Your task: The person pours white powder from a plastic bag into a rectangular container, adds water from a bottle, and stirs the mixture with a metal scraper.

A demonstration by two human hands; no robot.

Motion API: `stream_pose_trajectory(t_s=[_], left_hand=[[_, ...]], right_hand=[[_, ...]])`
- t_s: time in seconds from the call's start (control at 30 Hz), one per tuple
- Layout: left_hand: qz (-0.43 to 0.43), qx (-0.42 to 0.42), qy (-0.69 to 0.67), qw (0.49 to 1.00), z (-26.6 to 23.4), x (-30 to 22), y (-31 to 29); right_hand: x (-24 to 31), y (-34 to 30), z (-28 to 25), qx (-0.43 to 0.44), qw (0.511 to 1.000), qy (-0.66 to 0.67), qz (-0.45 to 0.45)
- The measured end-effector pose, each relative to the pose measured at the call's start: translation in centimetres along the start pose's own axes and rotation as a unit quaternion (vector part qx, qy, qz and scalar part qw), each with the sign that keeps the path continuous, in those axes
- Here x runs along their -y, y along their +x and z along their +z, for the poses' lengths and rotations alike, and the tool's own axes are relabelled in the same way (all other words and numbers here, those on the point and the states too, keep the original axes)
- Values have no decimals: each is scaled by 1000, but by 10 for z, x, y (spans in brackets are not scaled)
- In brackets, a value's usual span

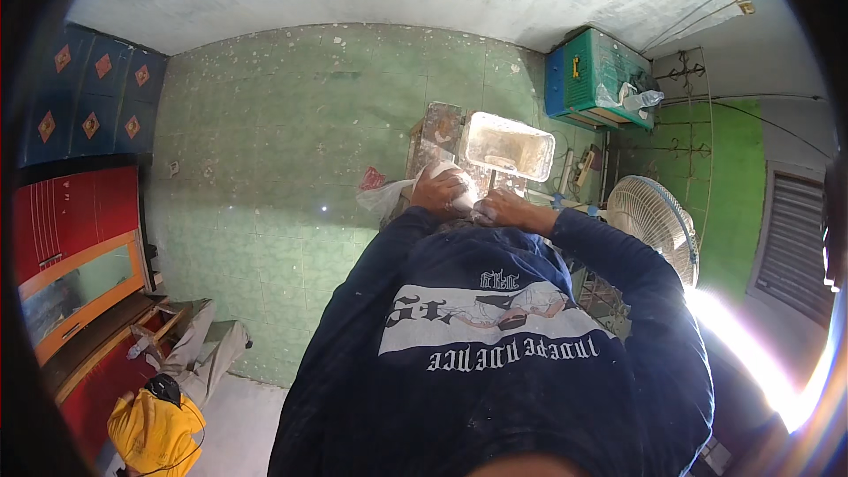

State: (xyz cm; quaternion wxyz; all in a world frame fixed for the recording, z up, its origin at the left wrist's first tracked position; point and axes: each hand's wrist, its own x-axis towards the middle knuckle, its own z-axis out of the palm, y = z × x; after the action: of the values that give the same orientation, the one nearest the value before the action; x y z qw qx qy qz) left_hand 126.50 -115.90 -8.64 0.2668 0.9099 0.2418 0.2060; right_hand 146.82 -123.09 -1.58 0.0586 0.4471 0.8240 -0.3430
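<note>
My left hand (pixel 436 191) is wrapped round a white, rounded object (pixel 465 198), whose exact kind I cannot make out. Close on its right, my right hand (pixel 505 209) is closed, fingers pinched together near the object's edge; what it holds, if anything, is hidden. Just beyond both hands stands a white rectangular tub (pixel 546 148), crusted inside with pale residue. It rests on a worn, white-spattered wooden bench (pixel 439 128), which reaches under my hands.
A clear plastic bag (pixel 384 200) and a red wrapper (pixel 372 178) lie left of the bench. To the right stand a fan (pixel 652 221) and, farther back, a green cabinet (pixel 601 79). Red and dark blue cabinets (pixel 88 203) line the left side. White specks cover the green tiled floor (pixel 283 124).
</note>
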Motion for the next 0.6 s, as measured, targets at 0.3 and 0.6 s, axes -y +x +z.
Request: stream_pose_trajectory(t_s=[0.3, 0.6], left_hand=[[1, 4, 9, 1000, 7, 3, -2], [23, 38, 9, 999, 3, -5, 5]], right_hand=[[20, -23, -27, -1, 998, 38, 43], [18, -15, -51, 30, 993, 0, 111]])
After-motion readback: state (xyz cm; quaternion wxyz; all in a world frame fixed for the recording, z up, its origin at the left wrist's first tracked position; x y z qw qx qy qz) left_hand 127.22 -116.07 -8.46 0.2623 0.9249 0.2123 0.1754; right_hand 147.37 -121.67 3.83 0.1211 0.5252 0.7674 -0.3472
